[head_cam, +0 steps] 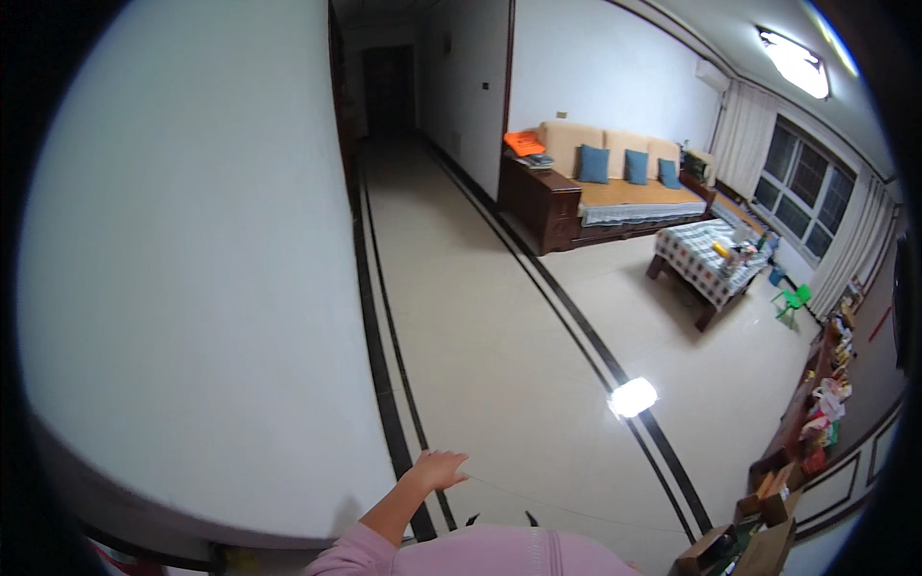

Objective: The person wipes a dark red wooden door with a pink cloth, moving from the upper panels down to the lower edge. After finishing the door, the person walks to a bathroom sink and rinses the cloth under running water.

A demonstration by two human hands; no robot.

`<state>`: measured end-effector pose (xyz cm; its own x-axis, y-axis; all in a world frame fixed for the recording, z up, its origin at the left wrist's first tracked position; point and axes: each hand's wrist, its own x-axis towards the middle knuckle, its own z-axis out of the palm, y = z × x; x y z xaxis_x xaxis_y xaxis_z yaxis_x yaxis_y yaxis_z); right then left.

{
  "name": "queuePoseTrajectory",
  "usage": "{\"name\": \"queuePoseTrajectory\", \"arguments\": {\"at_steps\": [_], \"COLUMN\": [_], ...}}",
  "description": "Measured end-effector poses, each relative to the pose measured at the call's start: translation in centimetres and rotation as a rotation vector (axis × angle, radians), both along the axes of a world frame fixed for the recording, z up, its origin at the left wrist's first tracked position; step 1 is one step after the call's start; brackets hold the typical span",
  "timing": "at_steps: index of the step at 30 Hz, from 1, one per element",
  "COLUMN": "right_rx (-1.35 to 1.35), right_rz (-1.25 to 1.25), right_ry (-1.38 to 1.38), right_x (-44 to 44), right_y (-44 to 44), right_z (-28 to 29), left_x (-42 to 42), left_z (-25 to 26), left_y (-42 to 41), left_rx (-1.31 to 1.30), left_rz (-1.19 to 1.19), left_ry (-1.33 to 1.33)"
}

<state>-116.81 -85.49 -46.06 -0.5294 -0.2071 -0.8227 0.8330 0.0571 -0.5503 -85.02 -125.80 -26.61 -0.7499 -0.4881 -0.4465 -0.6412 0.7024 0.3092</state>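
Note:
My left hand (435, 471) reaches forward from a pink sleeve (358, 551), beside the end of a white wall (209, 273). Its fingers are stretched out, with the thumb apart from them, and it holds nothing that I can see. Beneath it runs a pale tiled floor (468, 345) with dark border stripes. My right hand is out of view. Before me, a hallway (389, 144) leads to a dark door (389, 90).
Right of the hallway stands a wooden sofa (627, 194) with blue cushions. A low table (688, 252) under a checked cloth bears several items. A green chair (794, 299) is near the window. Open cardboard boxes (767, 540) lie at the lower right, near a cluttered cabinet (796, 410).

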Motion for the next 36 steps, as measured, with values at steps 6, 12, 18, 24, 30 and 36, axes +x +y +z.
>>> {"name": "queuePoseTrajectory", "arguments": {"at_steps": [6,12,18,24,30,36], "right_rx": [0.155,0.501,0.986,-0.185,-0.375,0.056], "right_rz": [0.207,0.462,1.699,1.053,1.467,1.136], "right_ry": [0.097,0.198,1.431,0.586,0.686,0.841], "right_x": [-6.1,-14.8,-29.1,-17.3,-11.4,-30.6], "right_y": [-15.3,-32.1,-64.0,-108.3,-130.1,-134.8], "right_z": [3.0,-0.1,-7.1,14.9,18.6,5.6], "left_x": [-6.2,-12.9,-3.1,4.7,7.1,-9.5], "left_z": [0.5,3.0,-2.2,-7.6,-20.5,-8.1], "left_y": [-19.2,-37.5,-48.8,-52.7,-65.8,-98.4], "left_rx": [0.093,0.003,0.050,0.277,0.391,0.045], "left_rz": [0.073,0.013,0.516,0.980,1.029,0.780], "left_ry": [0.043,0.416,0.013,-0.015,-0.281,-0.145]}}
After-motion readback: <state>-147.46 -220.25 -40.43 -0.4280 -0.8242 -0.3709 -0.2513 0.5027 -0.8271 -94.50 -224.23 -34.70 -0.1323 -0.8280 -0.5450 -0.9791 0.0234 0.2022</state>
